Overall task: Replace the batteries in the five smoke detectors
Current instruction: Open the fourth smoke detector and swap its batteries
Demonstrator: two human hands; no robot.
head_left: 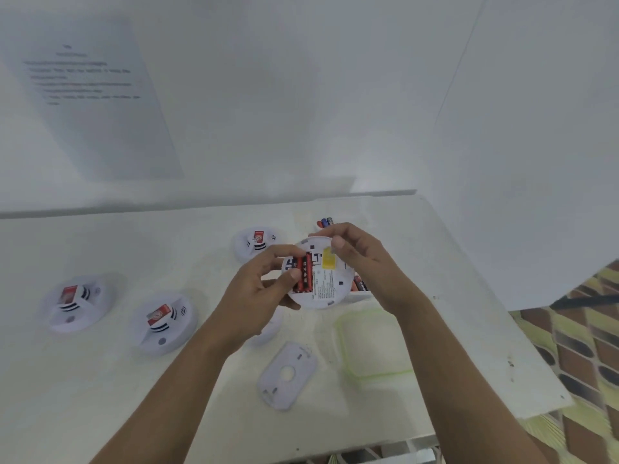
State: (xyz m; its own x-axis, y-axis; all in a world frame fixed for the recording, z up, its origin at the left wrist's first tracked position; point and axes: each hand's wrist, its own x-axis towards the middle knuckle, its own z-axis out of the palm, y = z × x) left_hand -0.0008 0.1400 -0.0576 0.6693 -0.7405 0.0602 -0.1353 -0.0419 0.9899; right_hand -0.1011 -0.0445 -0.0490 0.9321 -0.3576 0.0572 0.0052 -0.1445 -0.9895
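Both hands hold one smoke detector point(320, 272) above the white desk point(134, 380), its back turned up toward the camera. The left hand point(264, 286) grips its left rim, thumb pressed on the two red-and-black batteries point(304, 272) that sit side by side in the open compartment. The right hand point(358, 259) clasps the upper right rim, thumb lying near a yellow sticker point(328, 258).

Three more smoke detectors rest face up on the desk, each with a red label: one at far left point(75, 303), one nearer the middle point(164, 321), and one behind the hands point(256, 242). A fifth white round piece point(268, 329) peeks out under the left wrist, mostly hidden, so I cannot tell what it is.

One detached backplate point(288, 375) lies flat on the desk in front of the hands. Just right of it sits one clear container lid with a green rim point(371, 343). A few loose batteries point(325, 222) show beyond the right hand's fingers, and more batteries point(360, 283) sit in a white tray partly hidden under the held detector; their count is unclear.

One printed sheet point(90, 95) hangs on the wall at upper left, its text blurred.
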